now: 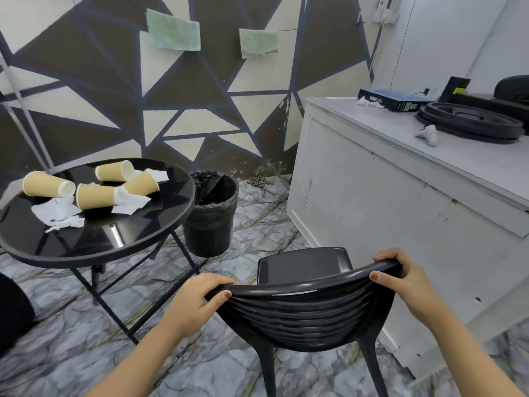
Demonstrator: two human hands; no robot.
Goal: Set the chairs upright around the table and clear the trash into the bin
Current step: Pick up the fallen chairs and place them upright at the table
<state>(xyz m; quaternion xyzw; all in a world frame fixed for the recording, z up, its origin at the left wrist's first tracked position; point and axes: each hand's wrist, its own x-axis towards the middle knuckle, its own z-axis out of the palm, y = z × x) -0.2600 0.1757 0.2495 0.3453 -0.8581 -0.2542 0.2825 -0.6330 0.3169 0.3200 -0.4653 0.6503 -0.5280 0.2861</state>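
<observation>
We see a black plastic chair (303,313) standing upright on the marble floor (252,216), with its back turned to us and its seat pointing away. Our left hand (197,300) grips the left end of the top rail of the chair back, the fingers (220,282) curled over the far side of the rail and the thumb on the near side. Our right hand (406,277) grips the right end of the same rail in the same way, fingers over the top and thumb pressed on the near face. To the left of our left fingers and further away stands the round black desk (160,233) with thin crossed legs. On it lie four paper cups (47,184), all on their sides, with crumpled white napkins (58,214) between and beside them. Beyond our fingers, just beside the right edge of the desk, stands the black bin (210,222) with a black bag inside; what is in it we cannot tell. To the right of our right fingers is a long white cabinet (372,196), very near the chair, and on its top lie a dark box (395,100), round black lids (472,121) and small pieces of white paper (428,134). On the painted wall behind hang two pale green cloths (173,34).
</observation>
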